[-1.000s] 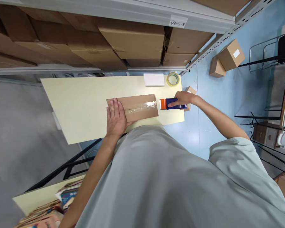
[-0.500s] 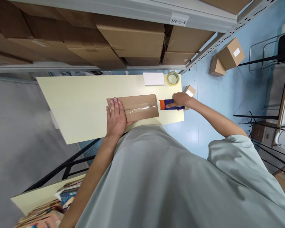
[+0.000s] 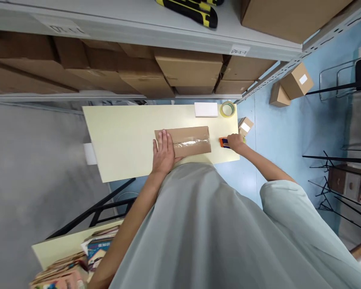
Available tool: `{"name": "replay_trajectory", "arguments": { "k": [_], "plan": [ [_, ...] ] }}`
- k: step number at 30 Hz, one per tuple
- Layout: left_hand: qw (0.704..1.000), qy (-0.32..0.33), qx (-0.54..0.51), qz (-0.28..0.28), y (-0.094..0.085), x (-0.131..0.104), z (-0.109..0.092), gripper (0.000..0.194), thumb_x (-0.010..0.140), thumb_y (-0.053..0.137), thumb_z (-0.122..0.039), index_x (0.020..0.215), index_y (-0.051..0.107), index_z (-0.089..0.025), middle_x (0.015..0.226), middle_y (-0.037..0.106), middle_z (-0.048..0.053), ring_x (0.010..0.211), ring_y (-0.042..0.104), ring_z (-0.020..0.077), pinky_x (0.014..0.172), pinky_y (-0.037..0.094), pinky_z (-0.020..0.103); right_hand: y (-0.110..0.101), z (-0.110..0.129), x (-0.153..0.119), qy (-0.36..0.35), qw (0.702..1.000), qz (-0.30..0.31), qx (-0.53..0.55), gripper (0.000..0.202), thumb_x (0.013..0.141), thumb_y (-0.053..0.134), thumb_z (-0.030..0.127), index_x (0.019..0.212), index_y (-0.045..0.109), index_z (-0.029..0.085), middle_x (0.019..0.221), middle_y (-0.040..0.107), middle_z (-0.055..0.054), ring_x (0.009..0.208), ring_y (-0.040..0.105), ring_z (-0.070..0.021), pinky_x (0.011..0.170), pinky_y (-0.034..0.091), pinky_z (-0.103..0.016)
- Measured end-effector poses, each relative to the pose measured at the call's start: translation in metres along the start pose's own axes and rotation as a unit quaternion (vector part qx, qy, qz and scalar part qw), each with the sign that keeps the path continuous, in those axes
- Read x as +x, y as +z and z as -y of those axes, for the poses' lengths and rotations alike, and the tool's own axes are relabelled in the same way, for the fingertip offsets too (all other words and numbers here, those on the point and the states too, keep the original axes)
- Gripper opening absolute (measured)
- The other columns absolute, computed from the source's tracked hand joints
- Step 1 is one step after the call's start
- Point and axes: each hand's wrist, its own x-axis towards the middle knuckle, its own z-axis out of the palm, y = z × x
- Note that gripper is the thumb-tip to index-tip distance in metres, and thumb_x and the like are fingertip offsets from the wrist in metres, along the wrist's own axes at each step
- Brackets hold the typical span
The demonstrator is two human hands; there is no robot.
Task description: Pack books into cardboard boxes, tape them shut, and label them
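Observation:
A closed cardboard box (image 3: 195, 149) lies on the pale yellow tabletop (image 3: 123, 140), with a strip of shiny clear tape along its upper face. My left hand (image 3: 163, 154) rests on the box's left end, fingers stretched flat across the top and thumb by the near edge. To the right of the box, my right hand (image 3: 236, 143) is wrapped round an orange and dark blue tape dispenser (image 3: 225, 142). A small gap separates the dispenser from the box's right end. Most of the dispenser is hidden under my fingers.
A white rectangular stack (image 3: 206, 109) and a tape roll (image 3: 228, 109) sit along the table's far edge. Beyond stands a metal shelf (image 3: 168, 38) with cardboard boxes and black-yellow cutters (image 3: 195, 11). Several boxes lie on the blue floor at right; books (image 3: 99, 249) are stacked lower left.
My right hand has drawn the tape dispenser farther right, widening the gap to the box. My left hand stays on the box. The view has shifted, showing more of the upper shelf.

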Motion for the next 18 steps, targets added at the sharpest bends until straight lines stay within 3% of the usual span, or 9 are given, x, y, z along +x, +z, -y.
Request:
{"name": "replay_trajectory", "arguments": {
  "k": [4,9,15,18],
  "plan": [
    [1.000,0.010,0.003,-0.014,0.004,0.000,0.004,0.134,0.094,0.074,-0.071,0.178,0.002,0.004,0.185,0.002,0.034,0.175,-0.001,0.0459,0.140,0.002,0.067,-0.009,-0.011,-0.006,0.086,0.996,-0.025,0.011,0.047,0.110,0.064,0.051,0.126,0.079,0.009,0.122,0.080,-0.031,0.117,0.079,-0.0374,0.090,0.058,-0.038],
    [0.999,0.010,0.022,-0.022,0.011,0.002,0.007,0.124,0.099,0.068,-0.066,0.179,0.004,0.003,0.186,0.004,0.032,0.176,0.003,0.0449,0.141,0.005,0.066,-0.060,0.000,-0.043,0.104,0.986,-0.126,0.046,0.062,0.110,0.056,0.068,0.125,0.079,0.012,0.124,0.080,-0.028,0.118,0.078,-0.0374,0.095,0.059,-0.039],
    [0.997,0.010,0.069,-0.035,0.014,0.004,0.006,0.115,0.101,0.062,-0.065,0.177,0.013,0.006,0.184,0.006,0.033,0.175,0.005,0.0449,0.139,0.009,0.069,-0.155,0.068,-0.102,0.018,0.958,-0.277,0.066,0.067,0.108,0.050,0.077,0.121,0.076,0.015,0.116,0.082,-0.023,0.114,0.079,-0.0391,0.096,0.060,-0.043],
    [0.995,0.014,0.087,-0.036,0.015,0.004,0.007,0.115,0.100,0.063,-0.066,0.178,0.015,0.003,0.184,0.006,0.032,0.175,0.005,0.0443,0.139,0.012,0.068,-0.208,0.113,-0.114,-0.052,0.932,-0.353,0.067,0.069,0.108,0.049,0.078,0.123,0.073,0.015,0.121,0.080,-0.024,0.117,0.077,-0.0398,0.093,0.060,-0.042]
  ]
}}
